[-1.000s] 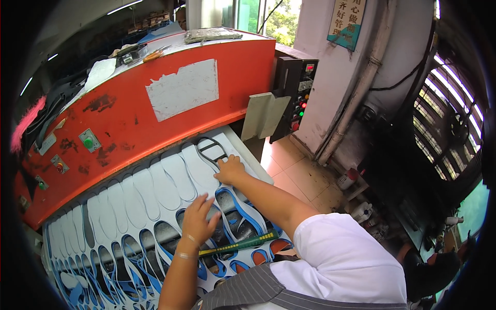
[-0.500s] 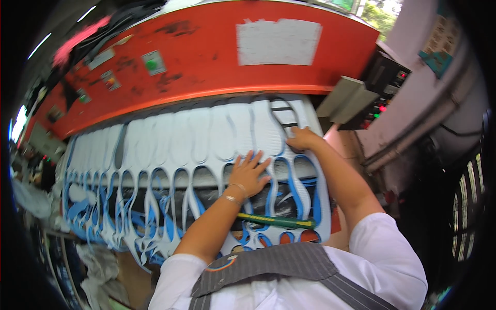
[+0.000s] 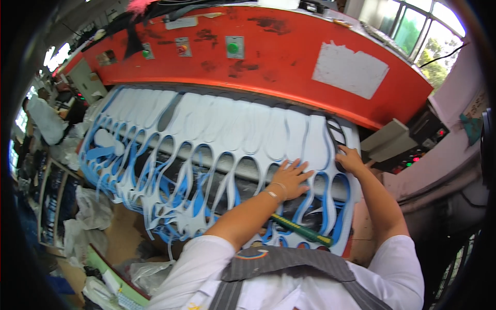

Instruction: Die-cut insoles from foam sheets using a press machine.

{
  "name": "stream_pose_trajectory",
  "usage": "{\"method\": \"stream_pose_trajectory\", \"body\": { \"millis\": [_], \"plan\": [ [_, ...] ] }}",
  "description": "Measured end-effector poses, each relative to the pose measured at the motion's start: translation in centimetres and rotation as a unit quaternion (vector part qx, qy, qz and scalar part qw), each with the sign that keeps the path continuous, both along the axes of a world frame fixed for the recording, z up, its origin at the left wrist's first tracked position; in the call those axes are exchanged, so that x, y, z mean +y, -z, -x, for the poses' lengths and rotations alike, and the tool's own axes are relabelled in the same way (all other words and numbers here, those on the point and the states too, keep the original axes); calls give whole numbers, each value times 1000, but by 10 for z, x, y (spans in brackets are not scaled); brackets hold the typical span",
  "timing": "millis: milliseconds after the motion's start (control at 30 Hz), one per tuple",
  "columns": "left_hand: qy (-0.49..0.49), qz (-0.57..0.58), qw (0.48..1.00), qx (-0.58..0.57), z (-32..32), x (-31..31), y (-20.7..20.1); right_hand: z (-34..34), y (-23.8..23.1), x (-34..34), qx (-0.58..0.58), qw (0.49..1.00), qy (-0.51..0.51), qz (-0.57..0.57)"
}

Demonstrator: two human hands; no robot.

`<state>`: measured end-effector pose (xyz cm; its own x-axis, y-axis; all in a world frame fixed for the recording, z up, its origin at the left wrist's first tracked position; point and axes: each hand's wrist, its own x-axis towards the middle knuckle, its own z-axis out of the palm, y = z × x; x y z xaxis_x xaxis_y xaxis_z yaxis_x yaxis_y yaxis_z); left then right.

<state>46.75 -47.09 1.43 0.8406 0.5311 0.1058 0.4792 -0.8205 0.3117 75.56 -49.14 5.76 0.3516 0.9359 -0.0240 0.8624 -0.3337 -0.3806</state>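
A white foam sheet with blue edges (image 3: 243,124) lies across the machine bed, with rows of sole-shaped holes cut through its near half. My left hand (image 3: 290,181) rests palm down on it beside the holes, fingers spread, holding nothing. At the sheet's right end, my right hand (image 3: 350,159) grips the near end of a black, sole-shaped cutting die (image 3: 336,132). The die lies on the uncut white part, with a crossbar visible inside its outline. The fingertips of my right hand are partly hidden. A green-and-yellow rod (image 3: 305,230) lies over the cut part, below my left wrist.
Behind the sheet rises a red machine beam (image 3: 284,67) with a green button (image 3: 233,48). A black control box with lit indicators (image 3: 413,155) stands at the right, beside a grey metal plate (image 3: 387,138). Clear plastic bags (image 3: 93,206) lie at the left.
My view has swung left, so the sheet and both hands appear farther right. The left hand still lies on the sheet, and the right hand still holds the die at the same end.
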Motion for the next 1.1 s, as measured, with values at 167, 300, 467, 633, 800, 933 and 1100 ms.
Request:
{"method": "stream_pose_trajectory", "body": {
  "millis": [167, 300, 467, 633, 800, 933, 1100],
  "plan": [
    [-18, -11, 1000, -18, 22, 19, 1, -12, -99, 0, 395, 918, 22, -21],
    [-44, 177, 983, -38, 21, 27, -3, -4, -80, -77, 569, 821, -32, -30],
    [-128, 621, 638, -437, 24, 4, -51, 110, -42, -111, 622, 772, -134, 7],
    [-131, 619, 570, -524, 63, 4, -60, 203, -30, -99, 442, 876, -186, 55],
    [-155, 583, 594, -533, 120, -14, -70, 280, -19, -94, 405, 873, -270, 1],
    [-125, 541, 571, -605, 170, -37, -82, 313, -33, -82, 326, 917, -219, -67],
    [-129, 553, 490, -662, 219, -55, -91, 359, -43, -71, 330, 876, -318, -151]
  ]
}}
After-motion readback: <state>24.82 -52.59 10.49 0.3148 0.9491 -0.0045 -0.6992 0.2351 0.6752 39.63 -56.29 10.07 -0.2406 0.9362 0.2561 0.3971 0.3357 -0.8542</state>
